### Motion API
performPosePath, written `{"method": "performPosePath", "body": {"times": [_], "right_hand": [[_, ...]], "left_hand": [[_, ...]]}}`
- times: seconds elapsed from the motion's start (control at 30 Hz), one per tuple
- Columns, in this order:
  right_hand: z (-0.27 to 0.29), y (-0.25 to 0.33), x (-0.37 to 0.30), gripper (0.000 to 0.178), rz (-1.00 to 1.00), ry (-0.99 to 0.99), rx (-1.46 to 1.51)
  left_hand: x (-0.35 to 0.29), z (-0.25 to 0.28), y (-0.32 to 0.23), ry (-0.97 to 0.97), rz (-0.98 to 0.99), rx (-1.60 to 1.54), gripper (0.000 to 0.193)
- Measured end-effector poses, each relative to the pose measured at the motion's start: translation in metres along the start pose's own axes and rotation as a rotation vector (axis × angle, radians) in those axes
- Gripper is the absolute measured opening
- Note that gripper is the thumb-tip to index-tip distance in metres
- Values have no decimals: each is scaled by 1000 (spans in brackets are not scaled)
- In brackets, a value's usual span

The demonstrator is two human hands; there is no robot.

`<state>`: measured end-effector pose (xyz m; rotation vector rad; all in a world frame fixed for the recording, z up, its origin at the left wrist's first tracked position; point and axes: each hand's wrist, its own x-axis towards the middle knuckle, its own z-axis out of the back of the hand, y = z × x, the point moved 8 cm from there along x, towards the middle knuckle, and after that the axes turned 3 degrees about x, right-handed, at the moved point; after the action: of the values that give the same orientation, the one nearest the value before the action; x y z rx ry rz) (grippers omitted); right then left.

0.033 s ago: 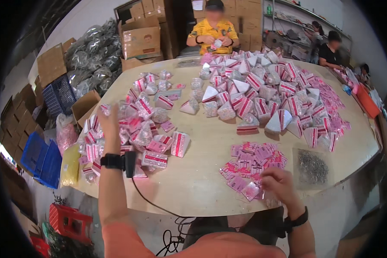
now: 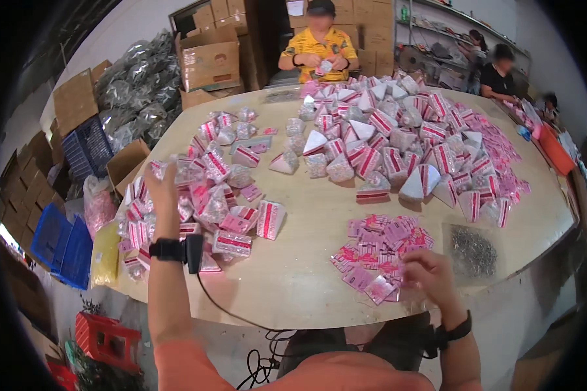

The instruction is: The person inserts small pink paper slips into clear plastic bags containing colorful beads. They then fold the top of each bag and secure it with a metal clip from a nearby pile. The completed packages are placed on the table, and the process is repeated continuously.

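My left hand (image 2: pixel 162 190) reaches over the left heap of clear-wrapped cake-slice pieces (image 2: pixel 231 242), pink, red and white. Its fingers are bent around one shiny wrapped cake-slice piece (image 2: pixel 155 169) at the heap's far left. My right hand (image 2: pixel 430 277) hovers at the right edge of a spread of small pink printed cards (image 2: pixel 375 251). Thumb and fingertips are drawn together there; anything between them is too small to make out. Just right of that hand, a clear flat tray (image 2: pixel 474 253) holds many small dark metal bits.
A larger heap of wrapped cake-slice pieces (image 2: pixel 391 153) covers the table's far right, with more pink cards (image 2: pixel 496 143) beyond. Across the table (image 2: pixel 293 254), a person in a yellow shirt (image 2: pixel 319 49) handles a small piece. A cable (image 2: pixel 225 309) runs from my left wrist over the front edge.
The view has shifted very slightly. My left hand, blurred before, shows more sharply now at the same heap. My right hand stays beside the cards with its fingers drawn together.
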<state>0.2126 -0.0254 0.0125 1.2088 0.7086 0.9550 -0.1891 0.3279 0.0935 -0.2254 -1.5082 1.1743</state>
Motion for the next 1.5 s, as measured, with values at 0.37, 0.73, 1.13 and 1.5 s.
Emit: {"method": "performPosePath", "body": {"times": [0.37,0.73,1.13,1.5], "right_hand": [[164,-60,4,16,10,-216,-868],[162,-79,7,9,-32,-175,-967],[177,-54,1,19,-42,-203,-783],[185,-60,4,10,12,-198,-898]], "left_hand": [[-211,-66,-51,951,91,-218,37],[-325,-92,-97,1214,-307,-104,37],[-331,-102,-61,1238,128,-291,34],[-332,-106,-59,1280,124,-275,34]]}}
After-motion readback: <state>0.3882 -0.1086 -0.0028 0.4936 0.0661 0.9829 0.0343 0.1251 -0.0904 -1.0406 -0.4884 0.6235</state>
